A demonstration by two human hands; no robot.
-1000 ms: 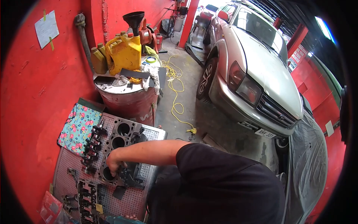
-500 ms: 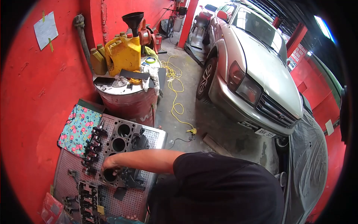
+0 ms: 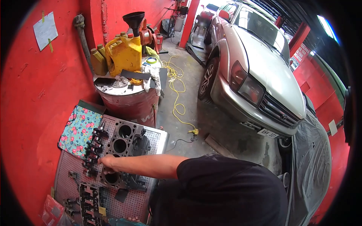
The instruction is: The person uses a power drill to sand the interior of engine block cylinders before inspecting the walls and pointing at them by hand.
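Note:
My right hand (image 3: 108, 162) reaches across a grey engine block (image 3: 122, 160) from a bare forearm and a black sleeve. It is over the block's near cylinders, with its fingertips near a dark crankshaft (image 3: 93, 152) lying alongside. The fingers I can make out look apart, with nothing visible in them; the palm side is hidden. Round open bores show in the block's top, and the hand partly covers the lowest one. A cylinder head (image 3: 89, 201) lies below on the perforated bench (image 3: 69, 162). My left hand is not in view.
A floral cloth-covered item (image 3: 79, 132) rests at the bench's far end. Beyond stands a drum (image 3: 128, 107) bearing a yellow jug (image 3: 124, 54) with a funnel. A yellow cord (image 3: 179, 101) runs over the floor. A silver car (image 3: 260, 75) is parked to the right.
My right hand has lifted from the lowest bore and shifted up and left toward the crankshaft. The engine block and other parts stay in place.

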